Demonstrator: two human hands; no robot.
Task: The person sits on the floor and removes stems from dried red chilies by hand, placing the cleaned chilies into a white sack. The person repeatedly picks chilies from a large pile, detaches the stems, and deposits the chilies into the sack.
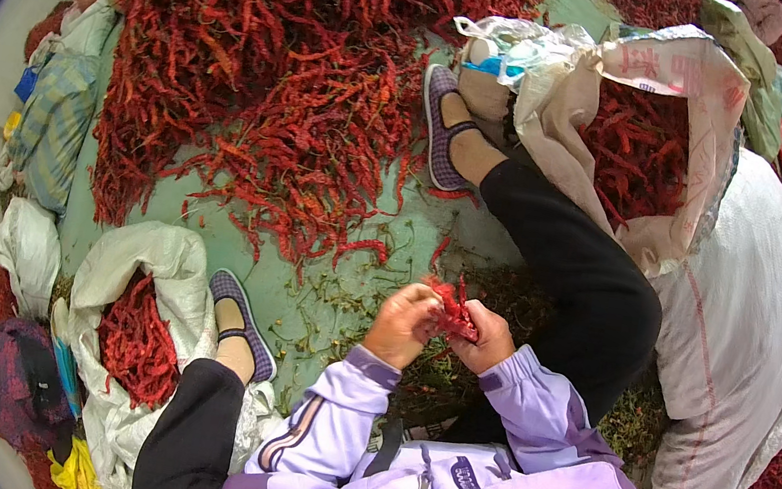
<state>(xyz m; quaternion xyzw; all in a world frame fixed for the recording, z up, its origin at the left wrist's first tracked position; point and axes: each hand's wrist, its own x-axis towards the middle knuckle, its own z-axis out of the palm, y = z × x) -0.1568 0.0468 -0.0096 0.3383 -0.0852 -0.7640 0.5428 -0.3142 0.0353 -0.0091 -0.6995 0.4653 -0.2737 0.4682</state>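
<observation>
Both hands meet above my lap, between my spread legs. My right hand [485, 338] is closed round a small bunch of red chili peppers [456, 315], their wrinkled ends sticking out toward the left. My left hand [402, 325] is curled with its fingertips pinched at the left side of that bunch; its fingers partly blur there. Below the hands, a heap of brownish-green stems and scraps [451, 385] covers the floor. Ahead lies a big pile of red chili peppers [268, 54], thinning toward me.
On the left stands an open white sack [94, 271] with chilies inside. To the right is another open sack [705, 175] holding chilies, beside a full white sack [747, 328]. A patterned cap [17, 376] shows at lower left. Loose stems dot the green floor [301, 302].
</observation>
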